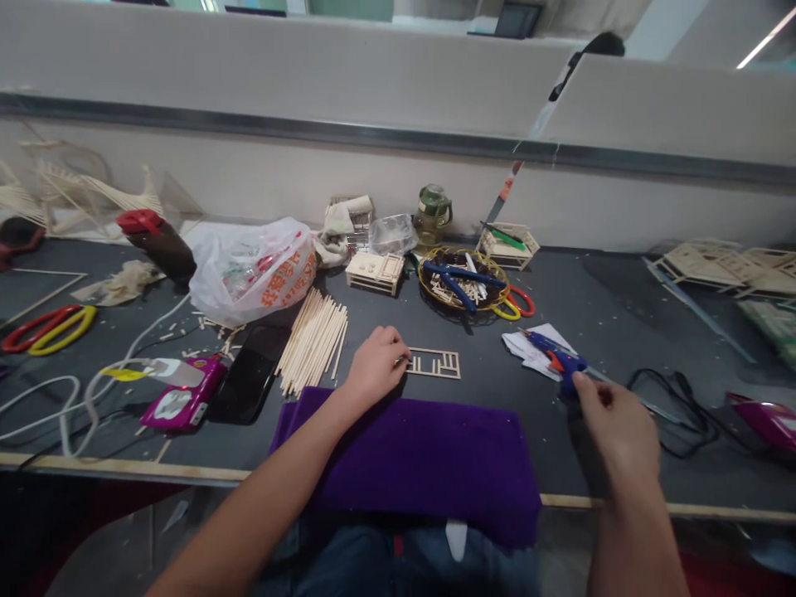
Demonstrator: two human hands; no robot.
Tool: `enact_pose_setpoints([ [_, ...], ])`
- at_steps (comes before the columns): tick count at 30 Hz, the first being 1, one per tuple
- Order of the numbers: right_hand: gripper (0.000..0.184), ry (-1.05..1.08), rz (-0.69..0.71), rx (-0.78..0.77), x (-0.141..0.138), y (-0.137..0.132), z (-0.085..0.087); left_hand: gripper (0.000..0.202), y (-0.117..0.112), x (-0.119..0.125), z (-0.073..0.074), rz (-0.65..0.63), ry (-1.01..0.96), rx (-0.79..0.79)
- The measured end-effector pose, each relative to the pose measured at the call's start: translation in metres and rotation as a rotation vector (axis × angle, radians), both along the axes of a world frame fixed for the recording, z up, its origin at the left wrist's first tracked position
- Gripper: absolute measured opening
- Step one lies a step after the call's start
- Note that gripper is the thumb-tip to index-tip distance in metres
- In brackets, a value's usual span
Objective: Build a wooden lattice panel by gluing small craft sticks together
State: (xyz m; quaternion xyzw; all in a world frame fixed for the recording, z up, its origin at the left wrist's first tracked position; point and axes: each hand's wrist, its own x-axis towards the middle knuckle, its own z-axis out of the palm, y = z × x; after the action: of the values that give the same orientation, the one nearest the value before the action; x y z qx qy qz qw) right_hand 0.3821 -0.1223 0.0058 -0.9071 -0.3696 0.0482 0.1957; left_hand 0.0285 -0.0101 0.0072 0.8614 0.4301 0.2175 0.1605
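Observation:
A small flat frame of thin wooden sticks [434, 363] lies on the dark table, with short crosspieces inside it. My left hand [378, 363] is closed at the frame's left end, its curled fingers covering that end. To the right, a blue glue gun [570, 366] rests with its nozzle over crumpled white paper [528, 352]. My right hand [618, 427] is closed on the glue gun's handle, thumb on top; the other fingers are partly hidden. Just left of my left hand lies a pile of wooden sticks [314, 340].
Purple cloth [416, 456] hangs over the table's front edge. Behind are a basket of pliers and stick pieces [463, 282], a small wooden model [374, 274] and a green jug [432, 215]. A phone [252, 373], pink power strip [186, 394] and plastic bag [249, 269] stand left.

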Motion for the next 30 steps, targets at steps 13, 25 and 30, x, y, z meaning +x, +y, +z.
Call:
enact_pose_setpoints([
  [13,0.046,0.89,-0.16,0.417,-0.003,0.025,-0.01,0.018,0.0,0.011,0.006,-0.024,0.225,0.104],
  [25,0.035,1.053,-0.037,0.665,-0.006,0.016,0.0,0.017,0.005,0.009,0.001,-0.027,0.186,0.076],
  [30,0.026,1.007,0.009,0.839,-0.023,0.017,0.011,0.016,0.007,0.007,0.0,-0.04,0.151,0.049],
])
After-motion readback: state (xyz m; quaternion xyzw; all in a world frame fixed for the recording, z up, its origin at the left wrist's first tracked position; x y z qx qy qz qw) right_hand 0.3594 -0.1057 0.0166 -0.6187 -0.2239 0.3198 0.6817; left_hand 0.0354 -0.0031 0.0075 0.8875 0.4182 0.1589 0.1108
